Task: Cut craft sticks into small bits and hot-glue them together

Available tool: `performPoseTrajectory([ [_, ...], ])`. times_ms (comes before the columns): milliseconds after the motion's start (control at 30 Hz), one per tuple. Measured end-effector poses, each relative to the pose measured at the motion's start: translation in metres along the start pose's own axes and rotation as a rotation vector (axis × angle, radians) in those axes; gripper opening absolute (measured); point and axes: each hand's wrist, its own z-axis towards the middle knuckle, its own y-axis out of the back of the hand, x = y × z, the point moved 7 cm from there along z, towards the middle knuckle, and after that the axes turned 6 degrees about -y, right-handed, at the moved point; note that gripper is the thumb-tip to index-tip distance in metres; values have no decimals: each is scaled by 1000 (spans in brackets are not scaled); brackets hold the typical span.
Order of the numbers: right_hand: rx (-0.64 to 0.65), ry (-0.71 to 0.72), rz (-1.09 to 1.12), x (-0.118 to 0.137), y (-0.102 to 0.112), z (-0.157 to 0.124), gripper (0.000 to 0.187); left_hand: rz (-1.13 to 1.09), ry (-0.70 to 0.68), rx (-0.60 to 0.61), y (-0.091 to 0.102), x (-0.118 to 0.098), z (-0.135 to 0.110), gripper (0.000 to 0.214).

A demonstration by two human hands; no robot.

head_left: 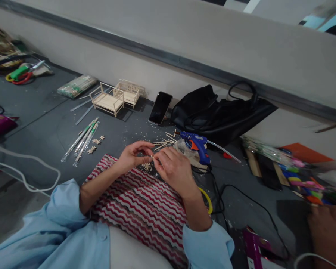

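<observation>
My left hand [134, 155] and my right hand [173, 170] meet fingertip to fingertip above the edge of a striped red and white cloth [137, 205]. Both are pinched on a tiny pale piece [152, 157], too small to make out fully. Beneath the fingers lies a small heap of pale wooden bits [147, 167]. Just beyond are several thin wooden sticks [168, 141]. A blue hot glue gun [197, 144] rests right of my right hand, its clear glue stick poking out the back. Flower-shaped wooden pieces [96, 141] lie to the left.
Miniature wooden furniture [108, 101] stands near the wall beside a phone [160, 107] and a black bag [212, 112]. Wrapped sticks [82, 140] lie at left. Black cable [249, 200] crosses the right side, near another person's hand [329, 228] and colourful scraps [308, 185].
</observation>
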Motion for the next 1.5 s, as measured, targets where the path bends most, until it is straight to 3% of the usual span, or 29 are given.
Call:
performPoseTrajectory([
  [700, -4, -7, 13, 0, -3, -1, 12, 5, 12, -39, 3, 4, -2, 38],
  [1000, -96, -83, 123, -9, 11, -1, 13, -217, 134, -91, 1, 12, -2, 42],
  [1267, -88, -80, 89, -8, 10, 0, 16, -367, 167, -137, 4, 14, -1, 43],
  [1400, -151, -105, 113, -11, 18, -1, 15, -418, 190, -156, 5, 16, -1, 44],
  [1500, -283, -237, 95, -28, 34, -7, 16, -460, 192, -167, 6, 16, 0, 44],
])
